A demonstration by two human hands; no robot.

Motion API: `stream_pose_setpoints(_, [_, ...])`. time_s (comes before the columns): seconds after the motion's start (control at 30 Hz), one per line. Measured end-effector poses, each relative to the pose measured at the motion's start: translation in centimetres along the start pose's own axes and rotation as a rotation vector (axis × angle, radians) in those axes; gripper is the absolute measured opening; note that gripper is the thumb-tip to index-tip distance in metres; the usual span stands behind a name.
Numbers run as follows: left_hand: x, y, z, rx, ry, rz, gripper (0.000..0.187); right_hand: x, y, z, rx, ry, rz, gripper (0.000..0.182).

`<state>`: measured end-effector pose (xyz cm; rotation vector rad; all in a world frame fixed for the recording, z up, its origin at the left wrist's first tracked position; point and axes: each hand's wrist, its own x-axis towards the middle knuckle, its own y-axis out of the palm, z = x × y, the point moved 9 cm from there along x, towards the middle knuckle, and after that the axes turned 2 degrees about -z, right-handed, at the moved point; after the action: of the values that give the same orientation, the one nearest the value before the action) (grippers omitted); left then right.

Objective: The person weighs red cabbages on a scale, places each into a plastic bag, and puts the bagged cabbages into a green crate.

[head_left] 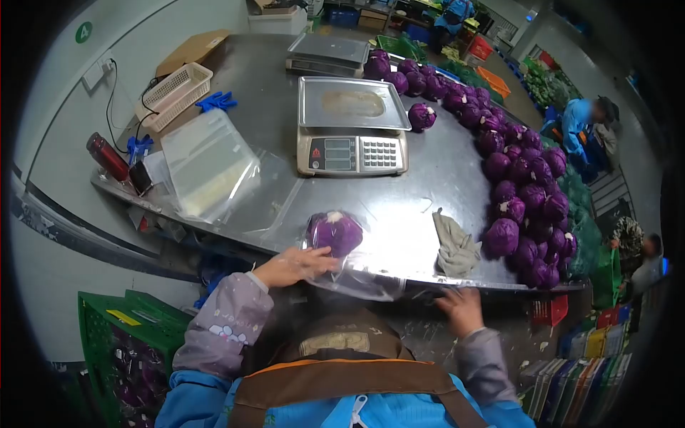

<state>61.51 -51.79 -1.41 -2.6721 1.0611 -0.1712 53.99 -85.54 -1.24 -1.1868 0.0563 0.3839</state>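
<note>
A purple cabbage inside a clear plastic bag sits at the near edge of the metal table. My left hand lies against the bagged cabbage from the left, fingers stretched out rather than wrapped round it. The bag's loose end hangs towards me over the edge. Just off the table's front edge, my right hand is empty, its fingers apart and slightly blurred. Above it on the table lies a crumpled grey cloth.
A digital scale stands mid-table, with a second scale behind. Many loose cabbages line the right side. Flat plastic bags, a red flask and a cream basket are left. A green crate stands below.
</note>
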Motion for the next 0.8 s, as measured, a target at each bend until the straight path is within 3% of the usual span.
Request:
stream_pose_setpoints(0.03, [0.0,-0.3,-0.9,-0.053,-0.021,0.003,0.034,1.4,1.2,3.0,0.070,-0.193,-0.028,0.071])
stream_pose_setpoints(0.1, [-0.1,-0.3,-0.8,-0.111,-0.053,-0.009,0.031,4.8,2.5,5.4,0.891,0.020,-0.201,0.085])
stream_pose_setpoints(0.17, [-0.2,-0.6,0.4,-0.312,-0.116,-0.023,0.035,8.7,-1.6,12.3,0.795,-0.392,-0.406,0.092])
stream_pose_setpoints(0.23, [0.1,-0.7,0.5,-0.244,-0.092,-0.061,0.042,12.3,-2.4,16.8,0.655,-0.587,-0.268,0.065])
stream_pose_setpoints(0.3, [-0.2,-1.9,4.0,-0.645,-0.330,-0.305,0.048,18.4,3.8,13.4,0.749,-0.114,0.185,0.050])
stream_pose_setpoints(0.33, [-1.0,-2.5,6.0,-0.734,-0.586,-0.533,0.046,19.5,3.2,11.2,1.105,0.160,-0.006,0.027])
stream_pose_setpoints(0.37, [-0.8,-1.9,7.9,-0.807,-0.664,-0.632,0.044,21.2,4.5,9.4,1.006,0.187,-0.077,0.031])
stream_pose_setpoints(0.4, [-0.2,-0.7,12.1,-1.005,-0.571,-0.684,0.044,22.2,7.4,8.0,0.634,0.103,-0.064,0.037])
stream_pose_setpoints(0.43, [-0.1,-0.7,12.5,-0.745,-0.675,-0.756,0.043,22.2,9.7,7.1,0.335,0.025,-0.049,0.044])
stream_pose_setpoints(0.47, [1.3,-2.2,10.8,-0.005,-0.577,-0.654,0.040,22.0,11.2,6.7,0.191,-0.015,-0.031,0.052])
stream_pose_setpoints(0.5, [1.6,-3.0,10.5,0.236,-0.539,-0.676,0.028,21.5,12.0,6.7,0.132,-0.032,-0.010,0.061])
stream_pose_setpoints(0.53, [1.7,-3.7,10.1,0.484,-0.516,-0.710,0.018,20.2,8.9,8.9,0.210,-0.136,-0.101,0.041])
stream_pose_setpoints(0.57, [0.9,-4.6,7.0,0.478,-0.731,-0.694,0.016,21.3,10.0,8.3,0.196,-0.168,-0.079,0.035])
stream_pose_setpoints(0.6, [1.5,-5.8,4.7,0.491,-0.717,-0.712,0.016,21.6,9.2,8.2,0.363,-0.157,-0.071,0.035])
stream_pose_setpoints(0.67, [5.9,-4.4,-2.7,1.227,-0.088,-0.429,0.052,22.6,6.8,8.0,0.447,0.066,-0.070,0.028])
stream_pose_setpoints(0.7, [6.5,-2.4,1.6,0.921,-0.045,-0.191,0.075,22.7,9.6,5.5,0.600,0.267,-0.087,0.027])
stream_pose_setpoints(0.73, [6.7,-2.5,2.1,0.742,-0.050,-0.245,0.073,23.8,12.7,4.2,0.601,0.255,-0.081,0.027])
stream_pose_setpoints(0.77, [6.9,-2.6,2.6,0.562,-0.054,-0.298,0.071,25.2,16.8,2.3,0.996,0.277,-0.087,0.030])
stream_pose_setpoints(0.8, [6.8,-2.5,3.6,0.568,-0.061,-0.311,0.071,26.1,18.0,2.0,1.192,0.277,-0.080,0.031])
